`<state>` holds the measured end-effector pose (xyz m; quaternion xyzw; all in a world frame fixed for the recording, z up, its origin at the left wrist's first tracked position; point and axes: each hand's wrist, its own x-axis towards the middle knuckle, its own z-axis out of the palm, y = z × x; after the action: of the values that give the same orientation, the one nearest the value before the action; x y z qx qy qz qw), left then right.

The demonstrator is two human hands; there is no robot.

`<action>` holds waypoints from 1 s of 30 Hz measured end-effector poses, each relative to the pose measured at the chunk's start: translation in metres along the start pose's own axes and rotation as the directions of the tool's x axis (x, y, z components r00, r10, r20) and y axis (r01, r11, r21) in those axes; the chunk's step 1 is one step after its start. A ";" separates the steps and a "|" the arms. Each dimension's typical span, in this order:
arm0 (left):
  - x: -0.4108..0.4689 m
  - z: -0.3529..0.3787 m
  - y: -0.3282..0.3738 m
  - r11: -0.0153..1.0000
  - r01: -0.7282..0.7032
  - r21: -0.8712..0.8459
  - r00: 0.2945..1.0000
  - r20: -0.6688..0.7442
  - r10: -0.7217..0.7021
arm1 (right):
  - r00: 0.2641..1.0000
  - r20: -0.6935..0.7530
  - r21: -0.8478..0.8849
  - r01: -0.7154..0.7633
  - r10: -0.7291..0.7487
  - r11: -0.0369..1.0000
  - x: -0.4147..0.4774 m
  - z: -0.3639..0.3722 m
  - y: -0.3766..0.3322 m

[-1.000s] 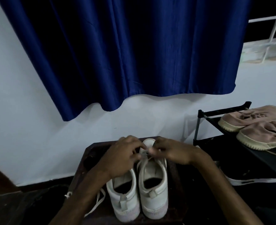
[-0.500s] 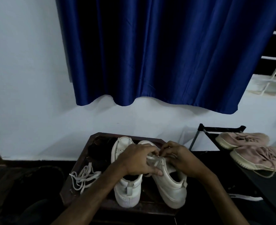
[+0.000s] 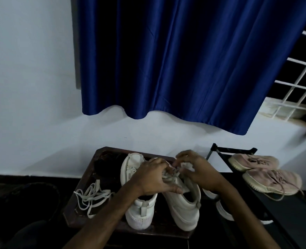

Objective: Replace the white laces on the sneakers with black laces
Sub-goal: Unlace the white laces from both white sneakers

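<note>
Two white sneakers stand heels toward me on a dark wooden stool (image 3: 80, 211). The left sneaker (image 3: 139, 211) has no lace that I can see. The right sneaker (image 3: 184, 209) still carries a white lace (image 3: 168, 177) across its tongue. My left hand (image 3: 152, 178) lies over the gap between the shoes, its fingers curled on that lace and the tongue. My right hand (image 3: 199, 169) pinches the lace from the other side over the shoe's front. A loose white lace (image 3: 91, 196) lies tangled on the stool's left part. A dark heap (image 3: 103, 164) at the stool's back left is too dim to identify.
A black shoe rack (image 3: 281, 209) stands to the right with two pink sneakers (image 3: 267, 173) on top and white-soled shoes (image 3: 222, 207) lower down. A blue curtain (image 3: 184, 60) hangs above a white wall. A dark object (image 3: 22, 203) sits on the floor at left.
The view has swung left, bringing the loose lace and the stool's left side into sight. Both hands stay together at the right sneaker's lace, which now sits angled to the right.
</note>
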<state>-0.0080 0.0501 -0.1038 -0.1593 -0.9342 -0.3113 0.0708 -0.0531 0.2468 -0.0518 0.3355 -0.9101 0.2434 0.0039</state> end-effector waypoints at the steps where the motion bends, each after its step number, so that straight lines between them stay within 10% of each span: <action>1: 0.000 0.000 0.001 1.000 0.003 0.012 1.000 -0.004 -0.003 | 0.992 0.127 -0.141 0.019 -0.001 0.990 0.001 -0.005 -0.002; 5: 0.000 0.002 0.001 0.999 0.013 0.050 1.000 -0.017 -0.012 | 0.954 0.291 -0.407 0.059 0.068 0.912 0.003 -0.003 -0.015; 12: -0.002 0.002 0.000 0.998 0.010 0.062 1.000 -0.001 -0.010 | 0.893 -0.345 -0.101 -0.342 0.290 0.934 0.017 -0.021 0.026; 22: 0.000 0.005 -0.003 0.998 0.007 0.062 1.000 0.006 -0.007 | 0.963 0.268 -0.395 0.098 0.012 0.914 0.008 0.004 -0.003; 26: 0.001 0.003 -0.003 0.999 0.009 0.052 1.000 -0.005 -0.009 | 0.985 -0.143 -0.147 -0.114 0.093 0.983 0.016 -0.016 0.017; 30: 0.000 0.005 -0.004 0.999 0.003 0.054 1.000 -0.009 -0.003 | 0.828 -0.453 -0.006 -0.372 0.329 0.928 0.031 -0.036 0.036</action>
<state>-0.0101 0.0502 -0.1105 -0.1544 -0.9421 -0.2870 0.0789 -0.1046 0.2676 -0.0305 0.0974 -0.9413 0.2668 0.1824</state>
